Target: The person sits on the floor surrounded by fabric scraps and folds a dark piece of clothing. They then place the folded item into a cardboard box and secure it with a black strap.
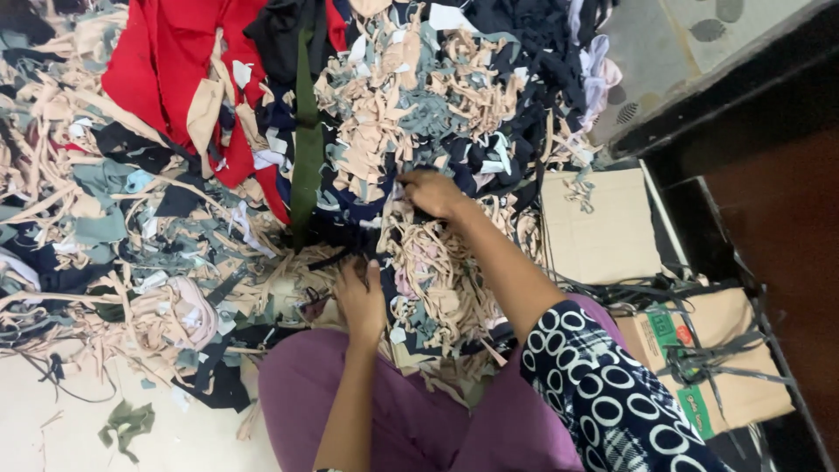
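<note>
A big heap of fabric scraps [262,175] in beige, grey, navy and white covers the floor in front of me. My right hand [430,193] reaches forward into the heap, its fingers closed on dark and beige strips near the middle. Closer to my lap, my left hand [360,297] presses down on the scraps with its fingers buried among dark strips; what it grips is hidden. A red cloth [170,65] and a long green strip [307,140] lie on the far part of the pile. My purple-clad legs [306,393] sit at the heap's near edge.
Flat brown cardboard boxes [603,232] lie at the right, one with a green label [690,385] and dark straps over it. A dark wooden edge [769,218] runs along the far right. Pale floor [52,419] with a few stray scraps shows at the lower left.
</note>
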